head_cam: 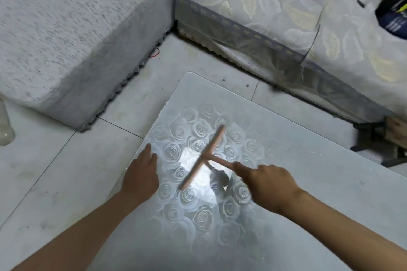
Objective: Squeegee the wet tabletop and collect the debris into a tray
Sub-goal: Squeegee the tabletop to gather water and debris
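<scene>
Here, two covered sofas fill the top of the frame: a grey speckled one upper left, and one under a leaf-print cover upper right, strewn with dark and red items too blurred to identify. Pale floor tiles run between them and down the left side.

The tabletop occupies the lower centre and right, its far corner pointing toward the gap between the sofas. Surface is glossy, rose-patterned, with a bright glare patch at centre; it looks wet there, though shine alone may account for it.

The left hand lies palm-down at the table's left edge, fingers straight and close together, thumb slightly apart.

The right hand is wrapped around the handle of the squeegee, index finger extended along the shaft, other fingers curled.

The pinkish T-shaped squeegee sits at frame centre, its blade on the tabletop, running diagonally across the glare patch.

A small dark smudge lies just below the handle; debris or shadow, unclear.
</scene>
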